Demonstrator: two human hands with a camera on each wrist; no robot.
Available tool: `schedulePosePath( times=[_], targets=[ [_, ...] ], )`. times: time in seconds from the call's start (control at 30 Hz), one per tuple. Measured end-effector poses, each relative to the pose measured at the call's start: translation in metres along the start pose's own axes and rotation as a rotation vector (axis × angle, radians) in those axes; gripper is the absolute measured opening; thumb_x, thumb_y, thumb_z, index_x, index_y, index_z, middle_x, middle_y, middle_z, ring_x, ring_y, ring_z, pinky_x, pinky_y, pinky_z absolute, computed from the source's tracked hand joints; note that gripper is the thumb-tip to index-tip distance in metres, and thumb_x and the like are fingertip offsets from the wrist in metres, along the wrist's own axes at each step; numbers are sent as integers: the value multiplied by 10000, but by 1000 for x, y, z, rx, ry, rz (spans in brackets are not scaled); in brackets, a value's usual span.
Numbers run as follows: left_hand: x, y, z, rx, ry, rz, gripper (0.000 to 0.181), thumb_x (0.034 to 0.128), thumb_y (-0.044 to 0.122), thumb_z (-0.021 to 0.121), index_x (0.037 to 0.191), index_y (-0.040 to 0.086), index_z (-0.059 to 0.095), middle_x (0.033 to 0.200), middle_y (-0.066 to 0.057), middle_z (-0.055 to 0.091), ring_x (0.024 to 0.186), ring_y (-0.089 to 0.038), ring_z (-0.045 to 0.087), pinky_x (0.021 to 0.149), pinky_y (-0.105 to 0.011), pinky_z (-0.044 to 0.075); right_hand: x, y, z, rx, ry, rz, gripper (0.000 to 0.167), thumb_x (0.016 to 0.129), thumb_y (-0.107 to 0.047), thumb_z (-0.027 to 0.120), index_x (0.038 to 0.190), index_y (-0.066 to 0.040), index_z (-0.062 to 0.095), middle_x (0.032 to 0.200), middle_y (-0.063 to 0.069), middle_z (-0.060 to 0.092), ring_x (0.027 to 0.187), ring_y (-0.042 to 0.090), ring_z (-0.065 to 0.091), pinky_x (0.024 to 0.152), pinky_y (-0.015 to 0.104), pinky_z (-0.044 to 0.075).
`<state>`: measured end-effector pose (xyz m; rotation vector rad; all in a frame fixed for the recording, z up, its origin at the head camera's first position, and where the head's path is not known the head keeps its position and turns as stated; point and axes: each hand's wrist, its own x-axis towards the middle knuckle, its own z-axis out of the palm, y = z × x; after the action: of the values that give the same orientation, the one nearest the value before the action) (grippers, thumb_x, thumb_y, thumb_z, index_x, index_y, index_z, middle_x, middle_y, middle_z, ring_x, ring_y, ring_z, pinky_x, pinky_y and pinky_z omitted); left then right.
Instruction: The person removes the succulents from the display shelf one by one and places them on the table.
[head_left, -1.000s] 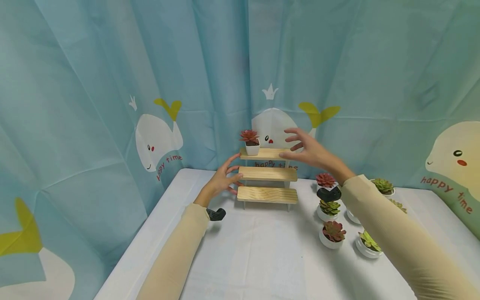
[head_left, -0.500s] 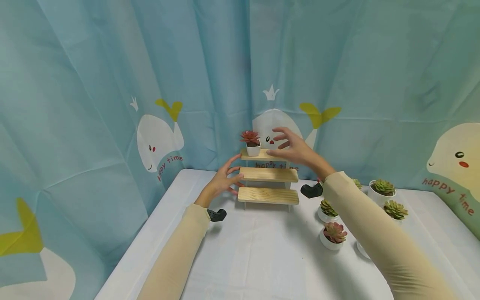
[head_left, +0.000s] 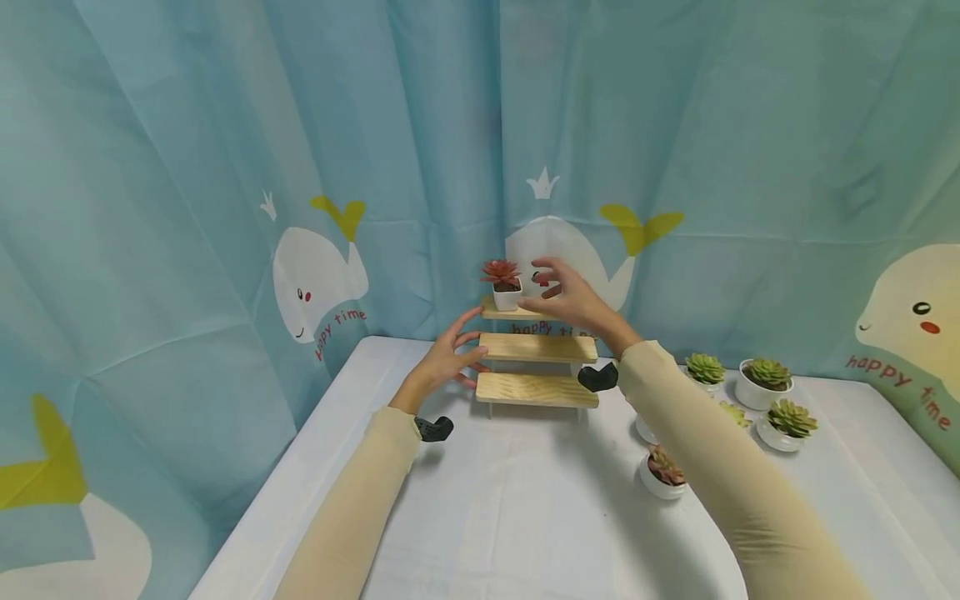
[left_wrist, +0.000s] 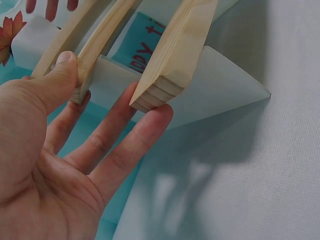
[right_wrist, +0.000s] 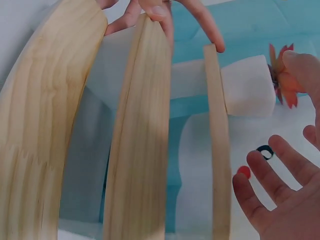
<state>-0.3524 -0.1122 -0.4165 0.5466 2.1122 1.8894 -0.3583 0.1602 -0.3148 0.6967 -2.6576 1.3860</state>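
A three-tier wooden stand (head_left: pixel 537 389) with pale planks stands at the back of the table. On the left end of its top plank sits a red succulent (head_left: pixel 500 271) in a small white pot (right_wrist: pixel 249 86). My left hand (head_left: pixel 444 363) rests against the stand's left end with its fingers spread. In the left wrist view, the thumb lies on the middle plank and fingertips touch the bottom plank's end. My right hand (head_left: pixel 572 300) reaches above the top plank, just right of the pot, fingers apart. Whether its thumb touches the plant, I cannot tell.
Several potted succulents stand on the table's right side, among them a green one (head_left: pixel 767 374), another green one (head_left: pixel 792 418) and a reddish one (head_left: pixel 666 467). My right sleeve (head_left: pixel 697 442) hides part of the group. A blue curtain (head_left: pixel 450 125) hangs behind the table.
My right hand has moved left along the top plank, closer to the pot, and the right forearm has swung left too. My left hand stays at the stand's end.
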Motion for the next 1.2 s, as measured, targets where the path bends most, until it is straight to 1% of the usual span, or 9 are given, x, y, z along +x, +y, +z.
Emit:
schedulePosePath(
  times=[0.17,0.33,0.63,0.87,1.0,1.2],
  targets=[
    [0,-1,0,-4,-23,11,766,1021,163,671,1604,463,275,1639,-185,306,919,-348,739,651,-532,630,6,5,7,20,4,21,776,930,-332,791,1555,-123,383,1435,180,530,1179,378,601,956,522,547],
    [0,-1,1,-5,-21,18,758,1020,170,675,1597,472,287,1631,-186,321,911,-338,742,646,-531,630,12,10,14,35,-9,27,754,936,-310,786,1548,-108,395,1437,176,555,1203,382,622,960,504,562],
    [-1,-1,1,-4,-31,20,761,1029,160,659,1615,440,262,1637,-203,303,950,-384,735,647,-519,631,19,11,21,35,-33,34,798,941,-363,774,1585,-117,372,1480,161,529,1252,366,596,978,508,554],
    [0,0,2,-18,-27,13,757,1028,160,660,1611,446,271,1641,-191,303,944,-370,737,636,-495,633,19,9,23,20,-12,60,694,956,-386,751,1532,-132,459,1451,159,541,1247,346,591,977,509,551],
    [-1,0,2,-28,-24,12,756,1025,156,663,1605,454,282,1638,-187,310,936,-353,740,631,-487,632,19,9,24,30,-1,64,647,968,-376,737,1502,-116,480,1408,147,569,1231,336,597,977,504,549],
    [-3,1,3,-23,-23,3,756,1021,161,671,1601,458,288,1641,-184,304,933,-354,738,647,-503,632,19,9,27,60,15,65,550,972,-341,737,1411,-81,530,1335,155,609,1196,331,614,963,497,548]
  ],
)
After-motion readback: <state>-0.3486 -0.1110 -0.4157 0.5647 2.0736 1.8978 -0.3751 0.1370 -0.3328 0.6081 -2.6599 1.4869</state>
